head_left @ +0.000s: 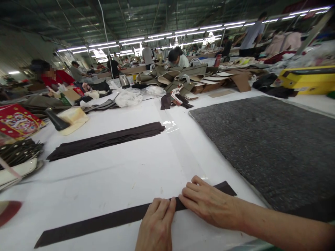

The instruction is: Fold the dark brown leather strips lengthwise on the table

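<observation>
Left hand [156, 223], right hand [206, 204] flat on long dark strip [104, 221].

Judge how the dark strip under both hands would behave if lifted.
The dark strip probably flops: it is long, thin and lies fully flat on the white table. Likely light, being so thin. It may slide on that smooth top; the left hand and right hand press flat on it.

Two hands [157, 223] [206, 205]; one dark strip [104, 221]; one strip stack [104, 140]; one grey mat [274, 146].
</observation>
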`<state>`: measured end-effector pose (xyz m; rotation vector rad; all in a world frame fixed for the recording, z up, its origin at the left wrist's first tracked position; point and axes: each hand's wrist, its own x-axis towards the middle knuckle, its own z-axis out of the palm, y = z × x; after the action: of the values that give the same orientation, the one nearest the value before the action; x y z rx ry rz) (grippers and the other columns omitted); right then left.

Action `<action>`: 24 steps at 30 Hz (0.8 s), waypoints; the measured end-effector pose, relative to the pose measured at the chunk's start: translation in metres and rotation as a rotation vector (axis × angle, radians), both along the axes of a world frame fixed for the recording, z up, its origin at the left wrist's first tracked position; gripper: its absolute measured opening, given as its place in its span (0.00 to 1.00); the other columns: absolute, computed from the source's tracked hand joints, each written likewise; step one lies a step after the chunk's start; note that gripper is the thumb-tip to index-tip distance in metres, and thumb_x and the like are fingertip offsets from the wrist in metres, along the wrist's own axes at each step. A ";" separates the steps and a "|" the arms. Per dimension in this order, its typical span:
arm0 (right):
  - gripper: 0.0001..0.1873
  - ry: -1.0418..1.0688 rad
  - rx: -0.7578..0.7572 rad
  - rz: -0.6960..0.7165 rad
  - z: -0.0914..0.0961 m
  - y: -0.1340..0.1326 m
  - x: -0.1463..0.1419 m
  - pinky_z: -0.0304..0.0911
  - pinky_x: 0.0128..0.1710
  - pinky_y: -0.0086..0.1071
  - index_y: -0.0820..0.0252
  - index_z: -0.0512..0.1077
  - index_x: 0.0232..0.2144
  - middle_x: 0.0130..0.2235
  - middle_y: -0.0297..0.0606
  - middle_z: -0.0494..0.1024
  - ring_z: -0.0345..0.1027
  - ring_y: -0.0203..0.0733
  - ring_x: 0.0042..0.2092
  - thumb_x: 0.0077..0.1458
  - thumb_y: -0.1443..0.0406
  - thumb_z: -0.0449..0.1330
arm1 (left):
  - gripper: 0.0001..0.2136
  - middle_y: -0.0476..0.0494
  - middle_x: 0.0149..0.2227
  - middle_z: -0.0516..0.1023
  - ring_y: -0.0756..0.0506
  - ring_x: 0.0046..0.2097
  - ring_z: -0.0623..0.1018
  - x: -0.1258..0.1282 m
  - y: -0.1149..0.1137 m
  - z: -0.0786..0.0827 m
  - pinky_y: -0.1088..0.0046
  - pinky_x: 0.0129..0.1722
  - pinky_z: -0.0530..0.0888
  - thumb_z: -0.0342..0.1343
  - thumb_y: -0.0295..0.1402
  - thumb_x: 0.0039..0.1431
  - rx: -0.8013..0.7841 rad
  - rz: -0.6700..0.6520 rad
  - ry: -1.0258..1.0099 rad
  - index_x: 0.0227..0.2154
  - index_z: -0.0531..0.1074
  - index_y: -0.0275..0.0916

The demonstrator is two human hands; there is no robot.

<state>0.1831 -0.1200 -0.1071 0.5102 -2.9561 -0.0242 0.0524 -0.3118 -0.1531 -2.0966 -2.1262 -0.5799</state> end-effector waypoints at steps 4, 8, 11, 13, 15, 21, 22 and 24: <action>0.10 -0.001 -0.001 -0.010 0.004 0.008 0.010 0.52 0.39 0.38 0.65 0.67 0.35 0.33 0.38 0.65 0.56 0.41 0.34 0.63 0.75 0.47 | 0.31 0.39 0.43 0.71 0.42 0.42 0.70 -0.001 0.001 -0.002 0.65 0.45 0.75 0.44 0.15 0.49 -0.025 -0.002 0.056 0.59 0.58 0.30; 0.11 -0.006 0.002 -0.023 0.007 0.015 0.020 0.52 0.39 0.39 0.66 0.68 0.37 0.33 0.38 0.65 0.56 0.41 0.35 0.63 0.75 0.45 | 0.33 0.40 0.42 0.70 0.42 0.41 0.69 -0.001 0.004 -0.002 0.67 0.41 0.76 0.45 0.15 0.49 -0.023 -0.005 0.158 0.61 0.57 0.32; 0.12 -0.011 -0.007 -0.028 0.008 0.021 0.025 0.52 0.38 0.38 0.66 0.68 0.37 0.33 0.38 0.65 0.55 0.41 0.34 0.64 0.75 0.45 | 0.35 0.40 0.41 0.69 0.43 0.39 0.68 0.001 0.007 0.001 0.67 0.37 0.76 0.47 0.15 0.47 -0.049 -0.001 0.224 0.62 0.56 0.35; 0.12 -0.009 -0.011 -0.030 0.007 0.025 0.029 0.52 0.38 0.38 0.66 0.68 0.36 0.33 0.37 0.65 0.55 0.41 0.34 0.64 0.75 0.44 | 0.37 0.41 0.40 0.69 0.43 0.38 0.68 0.002 0.010 0.003 0.67 0.37 0.75 0.48 0.15 0.46 -0.067 0.013 0.263 0.63 0.55 0.38; 0.13 -0.009 -0.007 -0.036 0.007 0.028 0.033 0.52 0.38 0.38 0.66 0.68 0.36 0.32 0.37 0.64 0.55 0.41 0.34 0.64 0.75 0.44 | 0.39 0.42 0.40 0.68 0.42 0.38 0.67 0.004 0.012 0.005 0.67 0.36 0.74 0.48 0.15 0.45 -0.077 0.025 0.294 0.63 0.55 0.40; 0.14 -0.002 -0.005 -0.035 0.004 0.038 0.044 0.52 0.39 0.39 0.67 0.68 0.40 0.33 0.38 0.65 0.56 0.41 0.35 0.65 0.75 0.44 | 0.37 0.43 0.40 0.68 0.42 0.38 0.66 0.011 0.018 0.009 0.66 0.36 0.70 0.51 0.18 0.47 -0.085 0.050 0.322 0.62 0.57 0.46; 0.14 0.000 0.000 -0.035 0.004 0.039 0.046 0.52 0.39 0.39 0.67 0.68 0.41 0.33 0.38 0.65 0.56 0.41 0.35 0.65 0.75 0.43 | 0.37 0.43 0.40 0.68 0.42 0.38 0.66 0.012 0.019 0.009 0.66 0.36 0.70 0.51 0.18 0.47 -0.087 0.071 0.317 0.62 0.58 0.47; 0.13 0.004 0.013 -0.033 0.003 0.041 0.048 0.52 0.39 0.39 0.68 0.68 0.42 0.33 0.38 0.65 0.56 0.41 0.35 0.65 0.74 0.44 | 0.36 0.43 0.39 0.68 0.41 0.38 0.67 0.014 0.020 0.011 0.65 0.37 0.70 0.51 0.18 0.47 -0.080 0.109 0.293 0.60 0.60 0.49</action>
<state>0.2306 -0.0789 -0.1039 0.4617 -2.9618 -0.0473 0.0662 -0.2918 -0.1421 -1.9467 -2.1065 -0.1661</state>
